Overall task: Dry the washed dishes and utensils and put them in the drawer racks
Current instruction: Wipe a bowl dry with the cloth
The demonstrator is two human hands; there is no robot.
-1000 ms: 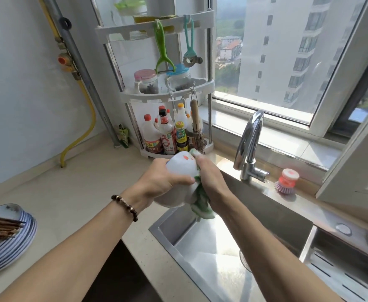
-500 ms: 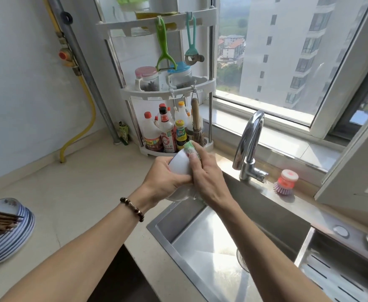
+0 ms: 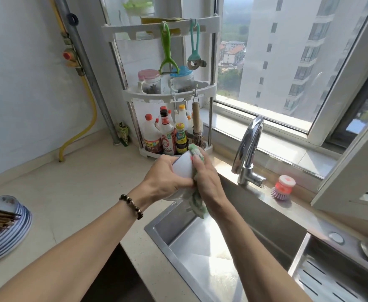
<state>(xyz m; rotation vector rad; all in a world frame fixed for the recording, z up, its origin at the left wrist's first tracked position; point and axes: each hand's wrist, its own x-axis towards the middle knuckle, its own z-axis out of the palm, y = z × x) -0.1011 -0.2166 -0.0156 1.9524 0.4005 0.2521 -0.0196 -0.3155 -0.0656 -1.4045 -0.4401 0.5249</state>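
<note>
White bowl [image 3: 184, 167] in left hand [image 3: 167, 178], cloth [image 3: 197, 196] under right hand [image 3: 207, 182]

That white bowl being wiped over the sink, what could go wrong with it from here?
The left hand alone grips the white bowl while the right hand rubs it with the green cloth; a slip could drop it into the steel sink. The faucet stands close by, so a wide swing might knock the bowl against it.

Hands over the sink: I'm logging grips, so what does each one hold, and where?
The left hand grips a white bowl around its outer side. The right hand presses a green cloth against the bowl.
</note>
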